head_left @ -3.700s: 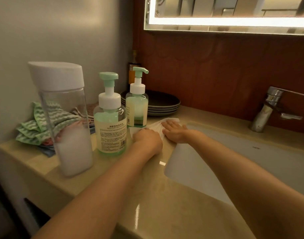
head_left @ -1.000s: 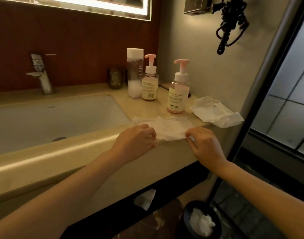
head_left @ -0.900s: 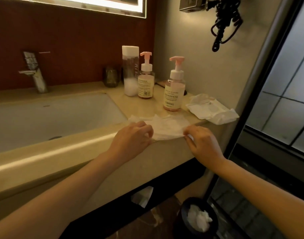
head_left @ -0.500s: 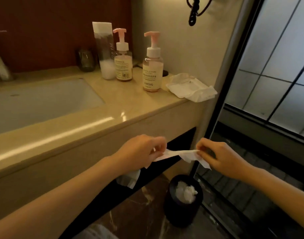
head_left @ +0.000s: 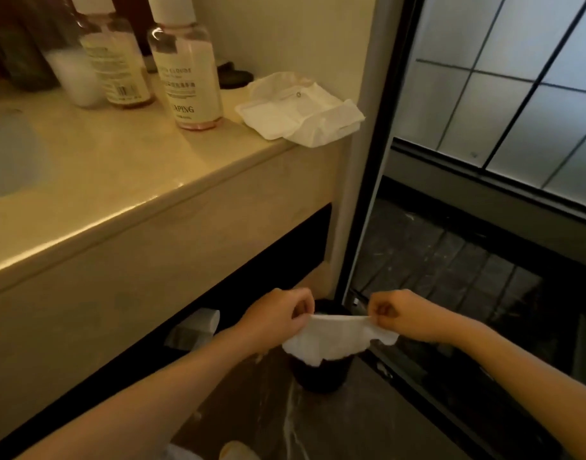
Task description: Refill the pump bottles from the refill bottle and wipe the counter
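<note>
A white wipe (head_left: 334,340) hangs stretched between my left hand (head_left: 278,318) and my right hand (head_left: 398,315), each pinching one end. It sags directly over a dark round bin (head_left: 321,373) on the floor. Above, on the beige counter (head_left: 119,180), stand two pink-tinted pump bottles (head_left: 188,78) (head_left: 115,64), their pump heads cut off by the frame's top. The clear refill bottle (head_left: 76,78) with white contents is to their left, blurred.
A white pack of wipes (head_left: 301,111) lies at the counter's right end, overhanging the edge. The sink basin (head_left: 6,157) is at far left. A dark door frame (head_left: 368,194) and frosted glass panels stand to the right. Under the counter is a dark recess holding a pale object (head_left: 195,330).
Both hands lifted the wipe off the counter's front edge and carried it down below the counter to above the bin. The view dropped from the counter toward the floor.
</note>
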{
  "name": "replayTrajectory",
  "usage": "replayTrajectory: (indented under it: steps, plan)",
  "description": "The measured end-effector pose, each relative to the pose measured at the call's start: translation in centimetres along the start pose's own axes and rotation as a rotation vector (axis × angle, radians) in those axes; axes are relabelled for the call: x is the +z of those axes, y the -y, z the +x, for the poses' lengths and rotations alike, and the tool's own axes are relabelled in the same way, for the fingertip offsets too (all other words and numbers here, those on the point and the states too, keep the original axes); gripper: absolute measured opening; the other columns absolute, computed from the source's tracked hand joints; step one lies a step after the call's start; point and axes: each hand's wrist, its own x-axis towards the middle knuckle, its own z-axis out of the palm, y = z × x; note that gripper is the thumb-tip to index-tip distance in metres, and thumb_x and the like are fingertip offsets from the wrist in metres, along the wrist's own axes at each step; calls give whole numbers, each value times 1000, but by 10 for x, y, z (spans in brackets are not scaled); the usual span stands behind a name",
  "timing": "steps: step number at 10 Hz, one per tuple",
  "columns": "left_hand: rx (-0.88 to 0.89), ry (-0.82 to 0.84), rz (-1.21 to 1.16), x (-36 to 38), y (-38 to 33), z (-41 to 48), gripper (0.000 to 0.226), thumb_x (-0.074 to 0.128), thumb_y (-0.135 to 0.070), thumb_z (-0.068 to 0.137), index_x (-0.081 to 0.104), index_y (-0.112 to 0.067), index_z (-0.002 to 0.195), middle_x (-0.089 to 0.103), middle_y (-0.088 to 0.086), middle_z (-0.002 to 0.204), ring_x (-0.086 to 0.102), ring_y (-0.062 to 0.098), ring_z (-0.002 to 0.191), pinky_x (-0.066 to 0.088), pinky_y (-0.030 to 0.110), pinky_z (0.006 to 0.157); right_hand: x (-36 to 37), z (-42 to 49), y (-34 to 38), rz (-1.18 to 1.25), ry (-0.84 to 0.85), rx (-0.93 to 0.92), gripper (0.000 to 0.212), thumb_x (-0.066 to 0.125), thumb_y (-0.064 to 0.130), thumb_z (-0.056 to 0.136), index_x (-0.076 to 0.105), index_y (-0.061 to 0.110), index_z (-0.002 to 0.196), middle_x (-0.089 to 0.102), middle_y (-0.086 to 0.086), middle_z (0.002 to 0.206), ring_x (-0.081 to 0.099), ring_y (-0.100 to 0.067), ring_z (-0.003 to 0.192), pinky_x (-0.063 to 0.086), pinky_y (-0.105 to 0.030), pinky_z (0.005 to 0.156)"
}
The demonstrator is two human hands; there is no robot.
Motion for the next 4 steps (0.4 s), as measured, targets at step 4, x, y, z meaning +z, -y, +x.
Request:
replayTrajectory:
  steps: [4]
  plan:
    - [-164,197,264,28,44,35,42,52,-33,92,41,-24,132,34,-6,142,40,15,124,43,33,95,31,29,-53,-84,-61,169,57,51,52,87,38,26,135,46,4,131,51,-15,114,45,-30,95]
